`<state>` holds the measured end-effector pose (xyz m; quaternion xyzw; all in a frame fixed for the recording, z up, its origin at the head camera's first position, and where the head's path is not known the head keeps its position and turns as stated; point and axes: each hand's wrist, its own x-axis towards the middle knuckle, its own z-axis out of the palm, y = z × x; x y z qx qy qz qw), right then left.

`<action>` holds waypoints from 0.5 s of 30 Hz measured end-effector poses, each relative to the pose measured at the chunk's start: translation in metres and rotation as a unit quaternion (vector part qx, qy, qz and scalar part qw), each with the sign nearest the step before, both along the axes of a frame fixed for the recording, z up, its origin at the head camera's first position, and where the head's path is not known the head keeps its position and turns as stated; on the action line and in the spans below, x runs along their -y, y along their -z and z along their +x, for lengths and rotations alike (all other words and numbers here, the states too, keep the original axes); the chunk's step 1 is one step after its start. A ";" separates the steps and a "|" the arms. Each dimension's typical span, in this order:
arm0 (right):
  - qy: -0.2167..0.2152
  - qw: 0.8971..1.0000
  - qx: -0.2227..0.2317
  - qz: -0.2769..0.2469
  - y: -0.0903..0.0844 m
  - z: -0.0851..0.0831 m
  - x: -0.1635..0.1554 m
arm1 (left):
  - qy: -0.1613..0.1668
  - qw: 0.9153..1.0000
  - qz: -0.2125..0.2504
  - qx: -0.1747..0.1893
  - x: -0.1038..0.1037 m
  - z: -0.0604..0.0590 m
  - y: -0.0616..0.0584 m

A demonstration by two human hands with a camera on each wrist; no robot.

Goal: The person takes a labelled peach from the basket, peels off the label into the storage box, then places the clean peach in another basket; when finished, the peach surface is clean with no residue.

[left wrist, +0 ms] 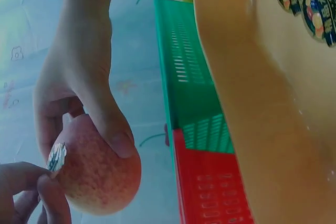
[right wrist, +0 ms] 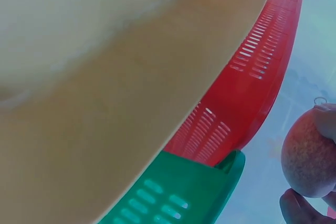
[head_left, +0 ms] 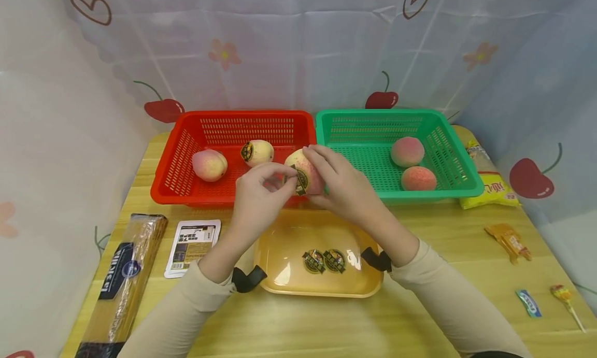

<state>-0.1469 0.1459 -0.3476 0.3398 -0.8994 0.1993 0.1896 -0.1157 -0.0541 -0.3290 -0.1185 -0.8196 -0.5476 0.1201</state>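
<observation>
Yellow tray (head_left: 280, 265) sits under my hands; right hand (head_left: 347, 187) cups the peach (head_left: 310, 174), left hand (head_left: 258, 197) pinching its sticker (head_left: 301, 181). Soft fruit, flimsy label, so grab the edge gently.

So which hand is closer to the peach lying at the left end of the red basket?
Left. The left hand pinches the sticker on the held peach, just right of that basket peach; the right hand grips the held peach farther right.
</observation>
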 end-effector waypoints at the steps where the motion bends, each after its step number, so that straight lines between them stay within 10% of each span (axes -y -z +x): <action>1: 0.001 1.000 0.009 -0.005 0.000 0.000 -0.001 | 0.004 1.000 0.005 0.003 0.001 0.001 0.001; 15: 0.031 0.975 0.172 -0.140 0.007 0.000 -0.028 | 0.075 0.988 0.044 0.130 0.013 0.020 0.030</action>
